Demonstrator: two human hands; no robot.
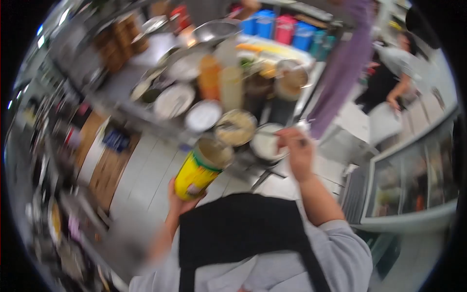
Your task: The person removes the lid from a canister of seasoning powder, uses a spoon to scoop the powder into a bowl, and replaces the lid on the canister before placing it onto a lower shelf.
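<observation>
My left hand (pixel 184 198) is wrapped round a yellow can (pixel 195 176) with a green band near its top. The can is tilted, and its open mouth shows a pale inside. My right hand (pixel 297 152) has its fingers pinched together at the rim of a round container of white contents (pixel 266 142); blur hides what is between the fingers. Just left of that container stands a tub of pale yellowish contents (pixel 236 127), close beyond the can's mouth. A white round container (pixel 203 116) is beside that tub.
Orange (pixel 209 78) and pale yellow bottles (pixel 231 87) stand behind the containers. A bowl with a utensil (pixel 174 101) is further left. A person in purple (pixel 335 78) stands across the counter, another person (pixel 394 73) at right. A glass-fronted cabinet (pixel 413 175) is at right.
</observation>
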